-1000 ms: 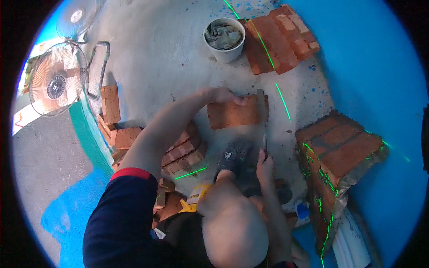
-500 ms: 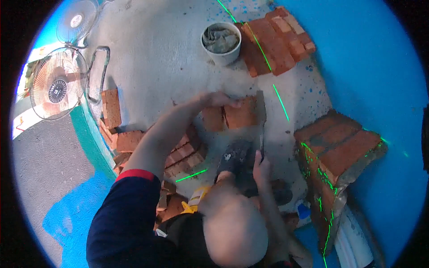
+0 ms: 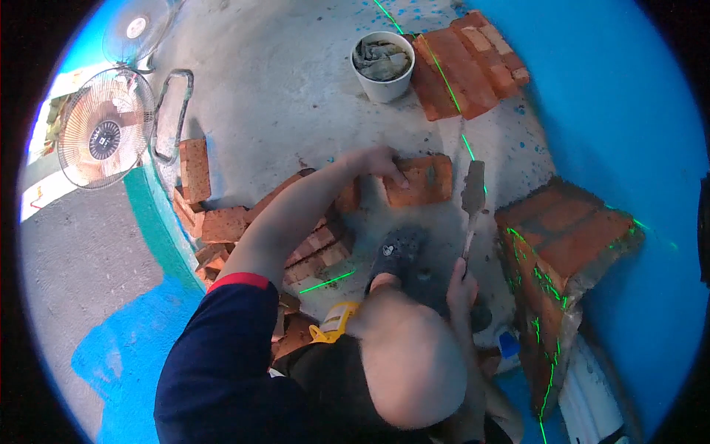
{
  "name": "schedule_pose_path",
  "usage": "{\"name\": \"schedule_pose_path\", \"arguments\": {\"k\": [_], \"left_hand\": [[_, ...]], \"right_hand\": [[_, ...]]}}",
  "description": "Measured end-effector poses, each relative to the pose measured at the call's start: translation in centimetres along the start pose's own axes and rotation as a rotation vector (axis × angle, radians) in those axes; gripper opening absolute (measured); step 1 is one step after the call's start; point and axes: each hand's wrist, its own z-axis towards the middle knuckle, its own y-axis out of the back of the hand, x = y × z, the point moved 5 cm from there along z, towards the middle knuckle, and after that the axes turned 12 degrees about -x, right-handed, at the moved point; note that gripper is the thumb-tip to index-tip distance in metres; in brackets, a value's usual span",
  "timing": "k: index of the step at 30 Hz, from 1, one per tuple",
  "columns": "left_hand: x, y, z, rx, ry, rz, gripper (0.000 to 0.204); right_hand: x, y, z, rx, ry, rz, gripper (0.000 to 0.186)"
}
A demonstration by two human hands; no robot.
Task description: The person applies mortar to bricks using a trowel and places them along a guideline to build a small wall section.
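My left hand (image 3: 381,164) grips the left end of a red brick (image 3: 427,183), thumb laid over its upper face. A dark smear shows on that face. In my right hand (image 3: 462,287) is the handle of a trowel (image 3: 473,189), its grey, mortar-stained blade pointing away from me. The blade is just right of the brick, apart from it. Partly behind my left forearm lies another brick (image 3: 347,197), with a gap between it and the held one.
Stacked bricks (image 3: 318,255) lie under my left arm. A white bucket (image 3: 386,90) of grey mortar stands beyond, beside brickwork (image 3: 466,74). A brick corner (image 3: 562,222) rises at right against the blue wall (image 3: 629,111). Fans (image 3: 106,139) stand far left. Green laser lines cross the floor.
The trowel blade has moved right, away from the brick's right end. The brick in my left hand has shifted right, widening its gap from the other brick. The view has shifted slightly.
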Motion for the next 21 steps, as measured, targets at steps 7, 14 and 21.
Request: {"name": "schedule_pose_path", "arguments": {"k": [7, 14, 21], "left_hand": [[-2.9, 1.9, -4.3, -0.346, -0.175, 0.029, 0.048], [-20.2, 9.3, -18.3, -0.469, -0.653, 0.256, 0.047], [-35.1, 8.5, -36.2, -0.251, -0.960, 0.192, 0.039]], "right_hand": [[1.4, 6.7, -4.3, 0.024, -0.110, 0.149, 0.047], [11.3, 19.1, -4.4, -0.177, 0.165, 0.611, 0.041], [16.0, 31.8, -7.5, -0.068, 0.222, 0.961, 0.055]]}}
